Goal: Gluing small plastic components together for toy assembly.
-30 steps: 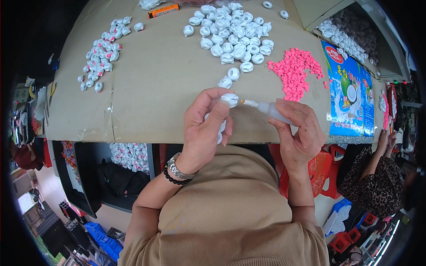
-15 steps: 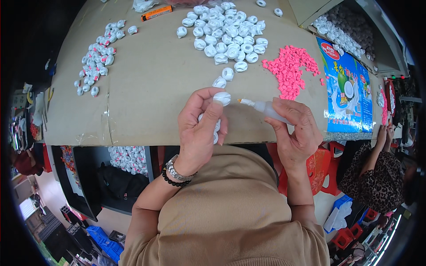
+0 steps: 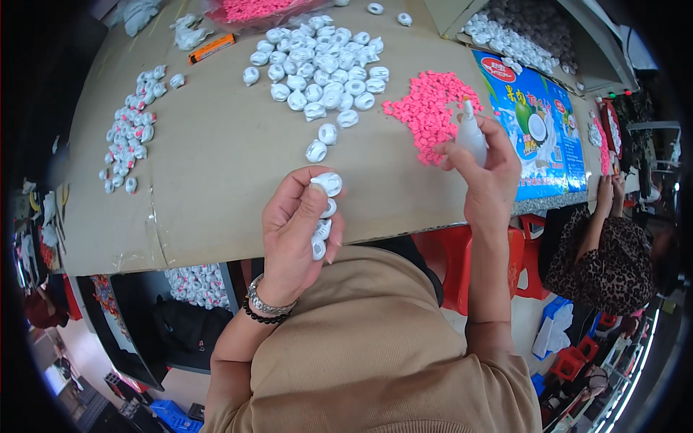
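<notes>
Bottle (image 3: 471, 142), tip pointing away, sits pinched in right fingers (image 3: 462, 160), pink bits (image 3: 427, 112) just to their left, while left fingers (image 3: 309, 206), farther from those bits, pinch a white piece (image 3: 330, 183).

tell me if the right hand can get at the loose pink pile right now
Probably yes: the right hand is close beside the loose pink pile with nothing seen between, though the white bottle it holds may hamper picking.

Red stools (image 3: 569, 363) stand on the pale floor (image 3: 85, 343), a bright strip light (image 3: 641, 375) at far right
</notes>
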The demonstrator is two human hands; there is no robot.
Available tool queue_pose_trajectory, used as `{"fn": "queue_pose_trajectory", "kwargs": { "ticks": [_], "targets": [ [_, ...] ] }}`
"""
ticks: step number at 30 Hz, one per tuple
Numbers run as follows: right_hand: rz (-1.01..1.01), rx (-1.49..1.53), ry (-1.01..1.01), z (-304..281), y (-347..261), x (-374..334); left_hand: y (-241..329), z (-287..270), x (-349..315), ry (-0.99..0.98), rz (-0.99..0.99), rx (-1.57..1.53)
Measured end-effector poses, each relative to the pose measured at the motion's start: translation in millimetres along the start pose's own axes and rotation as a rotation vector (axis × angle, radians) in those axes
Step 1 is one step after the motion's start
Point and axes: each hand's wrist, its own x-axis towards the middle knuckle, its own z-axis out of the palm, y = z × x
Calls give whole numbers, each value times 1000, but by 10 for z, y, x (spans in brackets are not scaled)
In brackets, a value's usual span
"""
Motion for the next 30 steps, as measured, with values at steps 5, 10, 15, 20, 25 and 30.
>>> {"fn": "queue_pose_trajectory", "kwargs": {
  "ticks": [5, 10, 15, 20, 25, 30],
  "targets": [
    [-62, -421, -199, -163, 134, 145, -16, 39, -35, -42, -84, -37],
    [-213, -650, -256, -144, 140, 25, -62, 35, -57, -38, -119, -29],
    [-257, -780, -206, -86, 178, -56, -88, 48, -69, -70, -104, -10],
    [-326, -889, -176, -36, 216, -85, -119, 43, -68, -80, -88, 4],
    [-343, -818, -122, -62, 272, -78, -127, 53, -50, -92, -77, 34],
    [281, 154, -190, -12, 99, -186, -136, 87, -12, -104, -66, 51]
  ]
}}
